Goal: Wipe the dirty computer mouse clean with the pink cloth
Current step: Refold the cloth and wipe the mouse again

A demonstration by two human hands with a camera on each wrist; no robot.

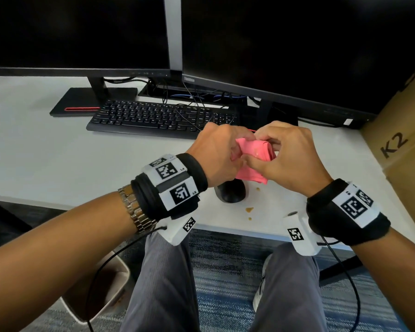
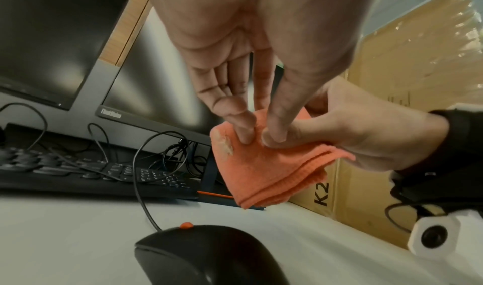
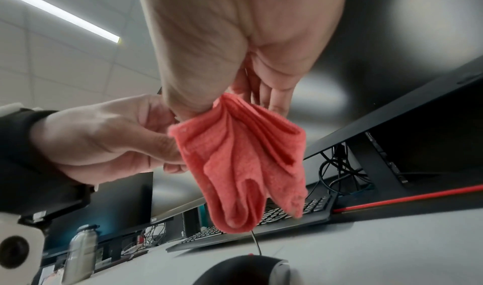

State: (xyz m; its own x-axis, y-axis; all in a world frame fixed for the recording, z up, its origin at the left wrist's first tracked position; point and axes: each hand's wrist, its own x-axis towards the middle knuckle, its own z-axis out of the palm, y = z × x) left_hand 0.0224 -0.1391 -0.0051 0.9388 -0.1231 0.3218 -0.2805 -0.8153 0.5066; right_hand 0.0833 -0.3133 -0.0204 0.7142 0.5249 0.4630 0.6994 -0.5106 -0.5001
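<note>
A folded pink cloth [image 1: 254, 152] [image 2: 266, 169] [image 3: 245, 165] hangs in the air above the desk, held between both hands. My left hand [image 1: 222, 154] [image 2: 251, 132] pinches its upper edge with fingertips and thumb. My right hand [image 1: 268, 154] [image 3: 209, 107] grips the same top edge from the other side. A pale smear marks the cloth in the left wrist view. The black wired mouse [image 1: 230, 191] [image 2: 209, 254] [image 3: 245, 271] with a red scroll wheel lies on the desk just below the cloth, untouched.
Brownish crumbs and smears [image 1: 249, 209] dot the white desk [image 1: 58, 159] near the mouse. A black keyboard [image 1: 158, 117] and two monitors [image 1: 285, 51] stand behind. A cardboard box [image 1: 398, 144] marked K2 is at the right. A metal bottle [image 3: 81, 252] stands far left.
</note>
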